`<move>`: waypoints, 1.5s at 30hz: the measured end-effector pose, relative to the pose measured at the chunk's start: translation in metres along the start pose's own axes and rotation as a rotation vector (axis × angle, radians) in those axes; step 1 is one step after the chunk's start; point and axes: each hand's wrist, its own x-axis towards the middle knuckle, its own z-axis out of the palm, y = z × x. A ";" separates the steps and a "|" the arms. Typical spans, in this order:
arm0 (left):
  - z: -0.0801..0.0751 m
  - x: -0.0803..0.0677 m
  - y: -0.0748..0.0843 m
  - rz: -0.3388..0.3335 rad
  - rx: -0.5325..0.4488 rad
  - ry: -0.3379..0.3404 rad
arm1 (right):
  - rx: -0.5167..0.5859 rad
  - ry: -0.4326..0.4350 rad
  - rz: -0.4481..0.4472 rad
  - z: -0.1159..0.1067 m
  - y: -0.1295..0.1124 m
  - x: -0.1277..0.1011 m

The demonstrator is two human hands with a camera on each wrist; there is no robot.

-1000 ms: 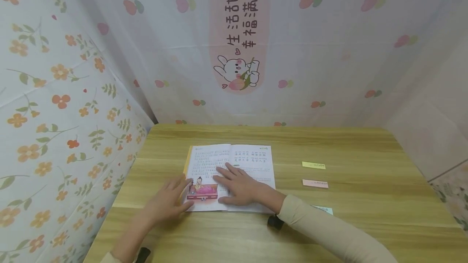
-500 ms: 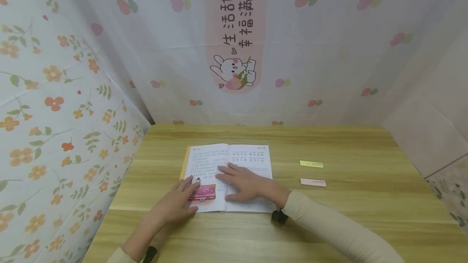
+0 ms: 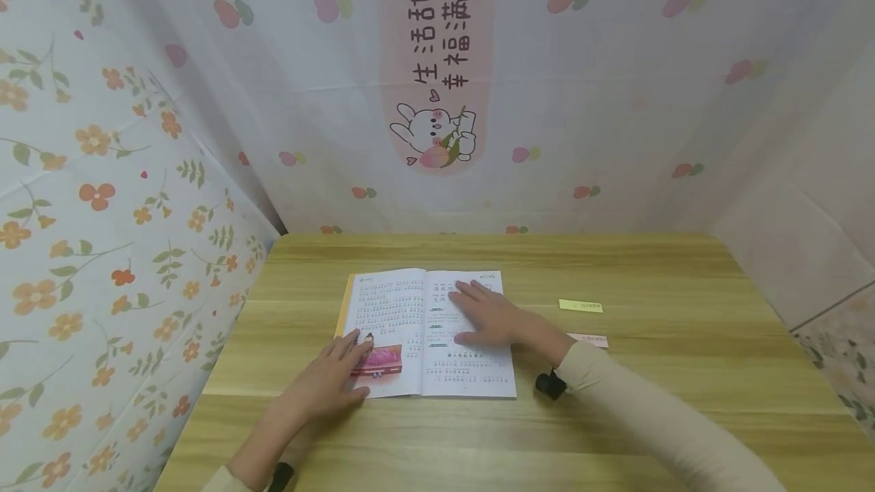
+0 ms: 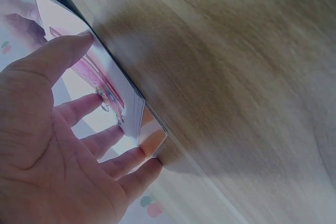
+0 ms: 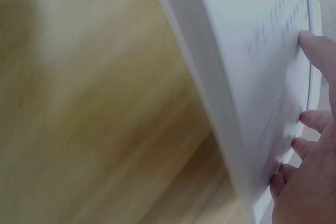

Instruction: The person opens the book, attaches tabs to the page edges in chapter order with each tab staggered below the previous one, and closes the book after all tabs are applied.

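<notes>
Two flat, open hands, left (image 3: 328, 378) and right (image 3: 495, 319), press open book (image 3: 403, 310); yellow slip (image 3: 581, 306), pink slip (image 3: 595, 339) beside.

Two bare hands, no gloves or rings visible. Right hand (image 3: 502, 319): long cream sleeve (image 3: 656, 420) reaching the wrist, fabric smooth; small black device (image 3: 550, 383) at the cuff's underside, 6 o'clock side. Left hand (image 3: 328, 378): cream cuff at frame bottom, black device (image 3: 279, 475) beside it.

White book (image 3: 424, 332) with pink picture, on tan woodgrain table (image 3: 649, 386).
</notes>
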 end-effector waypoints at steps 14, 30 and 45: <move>0.000 0.000 0.001 -0.012 0.021 -0.008 | 0.053 0.060 0.111 -0.009 0.043 -0.001; 0.000 -0.002 0.003 -0.011 0.022 0.006 | 0.136 0.083 0.167 -0.016 0.051 -0.005; -0.002 -0.001 0.005 -0.027 0.028 -0.013 | 0.088 0.111 0.135 -0.016 0.052 -0.005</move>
